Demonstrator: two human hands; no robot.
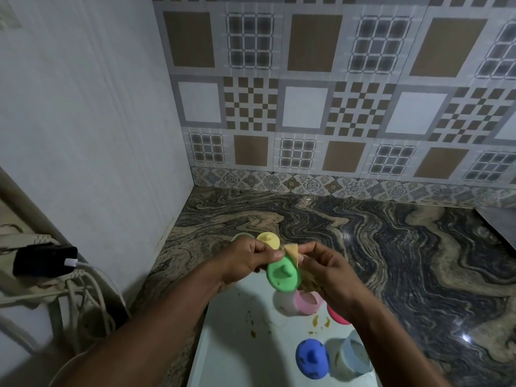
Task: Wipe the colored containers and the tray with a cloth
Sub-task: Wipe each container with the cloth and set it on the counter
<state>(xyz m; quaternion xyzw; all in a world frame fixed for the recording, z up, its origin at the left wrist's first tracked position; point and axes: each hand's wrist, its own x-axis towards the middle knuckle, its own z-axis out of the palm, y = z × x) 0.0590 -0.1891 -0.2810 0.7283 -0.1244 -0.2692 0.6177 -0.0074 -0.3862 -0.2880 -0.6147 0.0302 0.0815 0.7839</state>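
Note:
My left hand (pixel 245 261) grips a green lid (pixel 283 273) with a knob, held above the white tray (pixel 240 339). My right hand (pixel 329 272) pinches a yellowish cloth (pixel 293 254) against the lid's far edge. On the tray stand a pink container (pixel 307 303), a pink-red lid (pixel 336 317) partly under my right wrist, a blue lid (pixel 312 358) and a pale blue container (pixel 356 356). Brown smears (pixel 318 321) spot the tray. A yellow lid (pixel 268 240) and a pale green container (pixel 241 236) sit on the counter behind my hands.
The marbled stone counter (pixel 391 247) runs right and back to a tiled wall. A white side wall stands on the left. Cables and a black plug (pixel 44 259) hang at the far left. A grey metal edge (pixel 497 222) shows at the right.

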